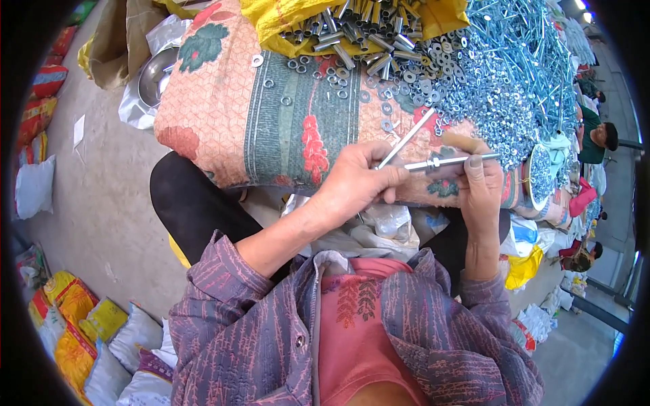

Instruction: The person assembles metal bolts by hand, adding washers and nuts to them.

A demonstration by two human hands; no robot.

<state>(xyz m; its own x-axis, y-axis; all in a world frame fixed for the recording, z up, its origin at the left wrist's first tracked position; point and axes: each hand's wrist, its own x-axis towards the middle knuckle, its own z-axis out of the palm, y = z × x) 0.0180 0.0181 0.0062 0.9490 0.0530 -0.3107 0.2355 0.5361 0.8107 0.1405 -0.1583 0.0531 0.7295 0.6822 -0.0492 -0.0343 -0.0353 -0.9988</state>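
Observation:
My left hand (352, 184) pinches a thin metal rod (409, 137) that slants up and away to the right. Between my hands lies a second piece, a long metal bolt (449, 161) with what looks like a nut or collar (433, 162) partway along it. The thumb and fingers of my right hand (482, 189) close on its right part, while its left end meets my left fingertips. Whether the left fingers also grip this bolt is hard to tell. Flat washers (386, 108) lie on the patterned cloth just beyond my hands.
A padded floral cloth surface (223, 128) spreads before my knees. Metal sleeves (345, 34) are heaped on a yellow sack (271, 27) at the far side. Many small nuts (501, 101) and long bolts (528, 40) pile up right. A white bowl (539, 179) stands beyond my right hand.

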